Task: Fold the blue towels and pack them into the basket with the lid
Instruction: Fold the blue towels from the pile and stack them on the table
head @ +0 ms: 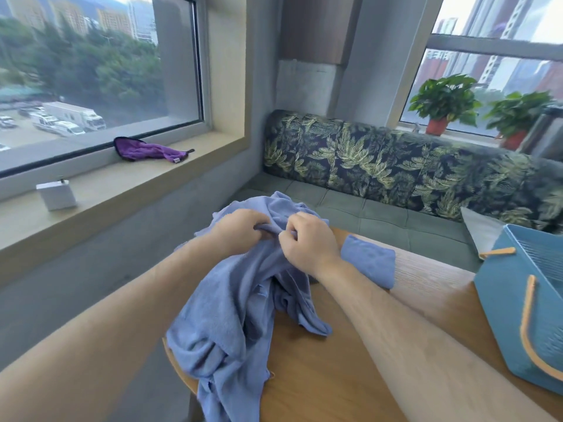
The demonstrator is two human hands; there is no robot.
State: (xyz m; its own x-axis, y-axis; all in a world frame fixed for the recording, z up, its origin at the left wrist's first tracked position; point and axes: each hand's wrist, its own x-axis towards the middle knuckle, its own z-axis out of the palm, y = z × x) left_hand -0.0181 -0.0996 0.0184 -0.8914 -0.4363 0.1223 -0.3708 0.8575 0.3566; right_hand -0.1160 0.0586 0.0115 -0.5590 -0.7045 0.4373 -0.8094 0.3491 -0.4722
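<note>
I have both hands on the top edge of the crumpled blue towel [225, 315], lifted above the near-left corner of the worktop [320, 376]. My left hand [240, 228] is clenched over a bunched ridge of cloth. My right hand [310, 242], almost touching it, pinches the same ridge between thumb and curled fingers.

I judge the hands sit this close because I am feeling along the hem for a corner. From there, drawing them apart should open the cloth out. The rest of the towel hangs in loose folds, resting partly on the worktop and trailing off its near edge. Holding it high lets its own weight pull the tangles out.

A second blue towel, the folded one [370, 260], lies flat on the worktop just beyond my right wrist, which hides part of it. It sits between my hands and the basket [502, 315], parked clear of the folding space yet near where it must go.

The basket stands at the right edge with its top open and its orange handles dropped. I cannot see its floor, so I cannot tell whether anything is packed yet.
</note>
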